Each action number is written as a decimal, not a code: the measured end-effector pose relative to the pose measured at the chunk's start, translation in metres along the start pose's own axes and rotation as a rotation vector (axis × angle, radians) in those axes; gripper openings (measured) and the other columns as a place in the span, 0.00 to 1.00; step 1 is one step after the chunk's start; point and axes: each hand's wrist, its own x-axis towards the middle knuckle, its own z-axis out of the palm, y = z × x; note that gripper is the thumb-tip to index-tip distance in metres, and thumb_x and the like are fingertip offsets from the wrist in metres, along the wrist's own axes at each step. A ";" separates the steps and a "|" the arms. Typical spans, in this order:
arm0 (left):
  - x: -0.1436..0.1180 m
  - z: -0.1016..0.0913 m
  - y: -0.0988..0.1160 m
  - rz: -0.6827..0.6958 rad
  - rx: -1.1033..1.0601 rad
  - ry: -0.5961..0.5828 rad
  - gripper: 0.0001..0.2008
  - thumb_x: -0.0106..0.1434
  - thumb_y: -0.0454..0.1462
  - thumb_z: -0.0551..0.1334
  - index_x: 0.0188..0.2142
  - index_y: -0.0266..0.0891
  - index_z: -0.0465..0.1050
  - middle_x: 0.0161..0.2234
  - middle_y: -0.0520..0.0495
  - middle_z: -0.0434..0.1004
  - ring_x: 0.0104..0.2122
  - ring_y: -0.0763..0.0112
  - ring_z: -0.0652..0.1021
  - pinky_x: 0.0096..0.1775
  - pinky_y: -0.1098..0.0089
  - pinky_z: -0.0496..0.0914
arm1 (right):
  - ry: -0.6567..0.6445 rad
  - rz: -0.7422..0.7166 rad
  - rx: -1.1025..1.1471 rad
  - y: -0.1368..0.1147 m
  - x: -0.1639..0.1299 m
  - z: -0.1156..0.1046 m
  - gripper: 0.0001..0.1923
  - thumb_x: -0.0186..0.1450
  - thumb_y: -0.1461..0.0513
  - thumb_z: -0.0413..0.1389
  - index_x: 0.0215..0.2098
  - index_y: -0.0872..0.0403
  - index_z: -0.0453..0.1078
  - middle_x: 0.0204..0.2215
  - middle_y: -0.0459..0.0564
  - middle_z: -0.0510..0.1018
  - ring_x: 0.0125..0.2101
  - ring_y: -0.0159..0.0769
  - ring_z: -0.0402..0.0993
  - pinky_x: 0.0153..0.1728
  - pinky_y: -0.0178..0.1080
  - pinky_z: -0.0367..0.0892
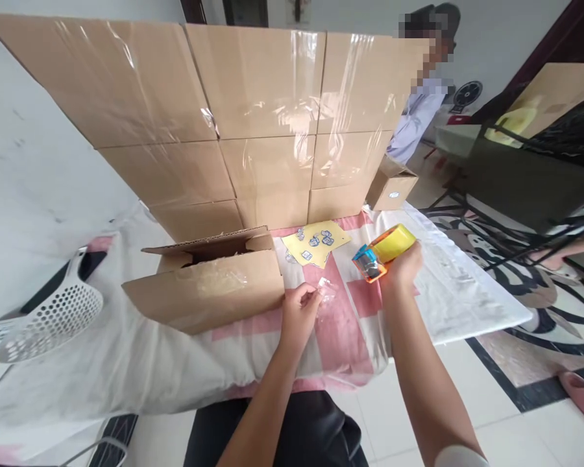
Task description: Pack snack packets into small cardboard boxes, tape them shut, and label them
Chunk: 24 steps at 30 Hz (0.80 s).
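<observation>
My left hand (pixel 302 311) is closed in a pinch on a crumpled piece of clear plastic film (pixel 327 290), just above the cloth. In my right hand (pixel 407 264) is a yellow plastic object with blue, grey and orange parts at its front end (pixel 392 244); its exact kind is unclear. The fingers wrap round its far side and are partly hidden. Between and beyond the hands lies a yellow sheet (pixel 338 239) with grey-blue printed pictures. Left of my left hand stands a cardboard box (pixel 224 295) with its top flaps up; its inside is mostly dark.
A wall of taped cardboard boxes (pixel 272 84) rises behind the table. A small box (pixel 394 188) stands at its right end. White-and-pink cloth (pixel 462 292) covers the table. A white perforated scoop-shaped thing (pixel 63 311) lies left. Another person (pixel 418 117) is behind the boxes.
</observation>
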 end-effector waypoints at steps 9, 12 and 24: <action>-0.001 0.001 0.005 0.013 -0.074 0.004 0.19 0.60 0.51 0.66 0.24 0.39 0.68 0.19 0.53 0.72 0.17 0.77 0.67 0.21 0.76 0.61 | -0.220 -0.228 -0.365 0.039 -0.002 -0.004 0.29 0.64 0.37 0.54 0.31 0.53 0.69 0.24 0.45 0.74 0.26 0.37 0.74 0.27 0.39 0.72; -0.001 0.001 0.005 0.015 -0.107 0.020 0.20 0.59 0.52 0.67 0.24 0.39 0.69 0.19 0.53 0.73 0.17 0.77 0.67 0.20 0.76 0.61 | -0.314 -0.126 -0.408 0.043 -0.003 -0.006 0.28 0.61 0.37 0.57 0.36 0.54 0.70 0.27 0.47 0.77 0.28 0.40 0.77 0.30 0.41 0.73; -0.017 -0.019 0.000 0.053 -0.171 0.031 0.19 0.61 0.50 0.66 0.25 0.40 0.66 0.21 0.52 0.73 0.18 0.78 0.65 0.22 0.75 0.63 | -0.148 -0.353 -0.695 0.002 -0.049 -0.034 0.28 0.57 0.43 0.63 0.44 0.53 0.68 0.38 0.52 0.74 0.38 0.43 0.69 0.41 0.44 0.66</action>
